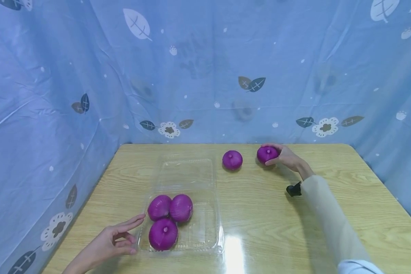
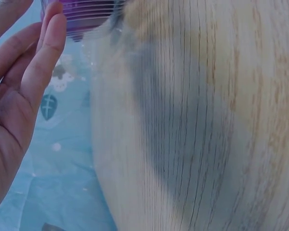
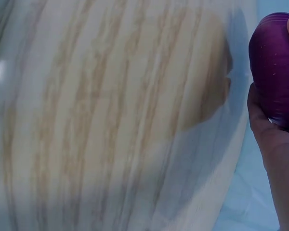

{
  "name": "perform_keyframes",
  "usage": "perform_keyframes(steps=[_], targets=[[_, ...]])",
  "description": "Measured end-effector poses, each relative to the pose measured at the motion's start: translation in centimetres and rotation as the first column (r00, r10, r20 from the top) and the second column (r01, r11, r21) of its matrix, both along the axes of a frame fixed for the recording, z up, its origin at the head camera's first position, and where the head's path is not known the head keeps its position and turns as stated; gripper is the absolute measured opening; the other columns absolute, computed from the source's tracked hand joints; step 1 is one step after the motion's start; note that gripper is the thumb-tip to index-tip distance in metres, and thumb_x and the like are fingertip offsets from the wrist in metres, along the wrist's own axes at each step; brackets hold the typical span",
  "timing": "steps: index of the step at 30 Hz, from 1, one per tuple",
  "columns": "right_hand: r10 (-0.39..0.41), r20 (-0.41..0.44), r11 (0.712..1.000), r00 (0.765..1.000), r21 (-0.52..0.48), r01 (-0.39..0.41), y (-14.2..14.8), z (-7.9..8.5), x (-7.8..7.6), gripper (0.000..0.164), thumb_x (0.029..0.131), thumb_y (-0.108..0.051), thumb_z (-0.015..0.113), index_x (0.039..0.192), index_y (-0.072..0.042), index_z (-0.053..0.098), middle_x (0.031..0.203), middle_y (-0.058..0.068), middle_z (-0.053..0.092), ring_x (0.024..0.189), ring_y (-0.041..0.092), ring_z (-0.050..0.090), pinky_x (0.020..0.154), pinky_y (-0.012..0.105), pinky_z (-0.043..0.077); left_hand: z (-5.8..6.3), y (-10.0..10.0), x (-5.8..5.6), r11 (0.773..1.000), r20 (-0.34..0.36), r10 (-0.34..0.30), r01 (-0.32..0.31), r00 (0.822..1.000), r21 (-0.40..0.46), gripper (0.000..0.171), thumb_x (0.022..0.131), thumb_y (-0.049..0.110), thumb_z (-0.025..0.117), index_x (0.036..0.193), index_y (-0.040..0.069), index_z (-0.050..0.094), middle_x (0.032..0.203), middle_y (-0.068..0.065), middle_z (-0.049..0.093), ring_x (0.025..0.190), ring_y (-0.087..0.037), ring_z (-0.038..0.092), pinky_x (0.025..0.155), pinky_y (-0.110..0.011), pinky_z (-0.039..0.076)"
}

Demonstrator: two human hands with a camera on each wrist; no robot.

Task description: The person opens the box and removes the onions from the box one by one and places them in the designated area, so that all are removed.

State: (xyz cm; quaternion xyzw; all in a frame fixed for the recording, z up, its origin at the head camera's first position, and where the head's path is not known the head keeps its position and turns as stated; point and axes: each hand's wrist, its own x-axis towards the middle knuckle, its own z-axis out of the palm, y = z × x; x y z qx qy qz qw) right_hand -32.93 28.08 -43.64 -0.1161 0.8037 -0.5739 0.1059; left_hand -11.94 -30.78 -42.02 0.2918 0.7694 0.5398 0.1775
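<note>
My right hand (image 1: pixel 285 157) grips a purple onion (image 1: pixel 267 154) near the back edge of the table, thumb on the near side and fingers over the far side. In the right wrist view that onion (image 3: pixel 279 70) sits between thumb and fingers. Another purple onion (image 1: pixel 232 160) lies on the table to its left. Three more, among them a front onion (image 1: pixel 163 234), sit in the left part of a clear plastic clamshell box (image 1: pixel 205 228). My left hand (image 1: pixel 114 241) is at the box's left wall, fingers loosely extended; its fingertips (image 2: pixel 55 31) appear to touch the wall.
The box's clear lid (image 1: pixel 188 173) is folded back toward the rear of the wooden table (image 1: pixel 260 228). A black wrist-camera piece (image 1: pixel 293 189) hangs by the right sleeve. Blue patterned curtain (image 1: pixel 205 76) encloses the back and sides.
</note>
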Motion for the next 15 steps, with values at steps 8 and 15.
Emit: perform_keyframes(steps=[8, 15], targets=[[0.044, 0.023, 0.998, 0.999, 0.047, -0.045, -0.5, -0.25, -0.07, 0.082, 0.072, 0.005, 0.077, 0.144, -0.001, 0.037, 0.149, 0.026, 0.029, 0.13, 0.047, 0.033, 0.095, 0.041, 0.046, -0.28, -0.16, -0.02, 1.0, -0.012, -0.02, 0.021, 1.0, 0.006, 0.067, 0.086, 0.006, 0.069, 0.145, 0.0, 0.038, 0.144, 0.029, 0.037, 0.09, -0.014, 0.063, 0.078, -0.027, 0.057], [0.067, 0.015, 0.997, 0.998, 0.03, -0.068, -0.32, -0.14, -0.35, 0.086, 0.074, 0.008, 0.073, 0.148, -0.003, 0.029, 0.149, 0.029, 0.025, 0.132, 0.05, 0.029, 0.106, 0.057, 0.032, -0.27, -0.08, -0.2, 1.0, -0.014, -0.021, 0.021, 1.0, 0.019, 0.067, 0.086, 0.005, 0.069, 0.144, -0.002, 0.037, 0.144, 0.028, 0.037, 0.09, -0.013, 0.063, 0.078, -0.027, 0.057]])
